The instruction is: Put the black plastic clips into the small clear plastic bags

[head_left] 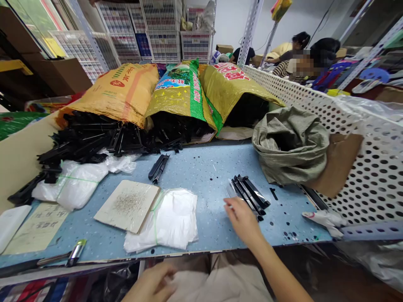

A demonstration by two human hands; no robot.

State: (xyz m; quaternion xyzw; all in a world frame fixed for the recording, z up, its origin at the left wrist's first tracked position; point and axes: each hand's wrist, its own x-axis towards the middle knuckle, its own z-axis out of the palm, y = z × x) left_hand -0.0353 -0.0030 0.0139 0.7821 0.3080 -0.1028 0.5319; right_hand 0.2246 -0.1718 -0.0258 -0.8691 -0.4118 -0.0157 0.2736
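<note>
My right hand [242, 216] is over the blue tabletop, fingers stretched out beside a small row of long black plastic parts [248, 192] that look wrapped in clear film. Nothing shows in its fingers, and whether a fingertip touches the film I cannot tell. My left hand [157, 280] hangs low over my lap in front of the table edge, blurred, with fingers apart and no object seen in it. Between the hands lies a bundle of clear plastic bags [176, 216] under a green band. A square board [127, 203] overlaps that bundle. Two black parts [159, 167] lie farther back.
Woven sacks [122, 92] spill a heap of black parts [85, 138] along the back. An open grey-green sack [292, 142] stands at right beside a perforated white panel [371, 167]. A hammer [74, 253] lies front left, near another bag bundle [75, 184]. Other people sit beyond.
</note>
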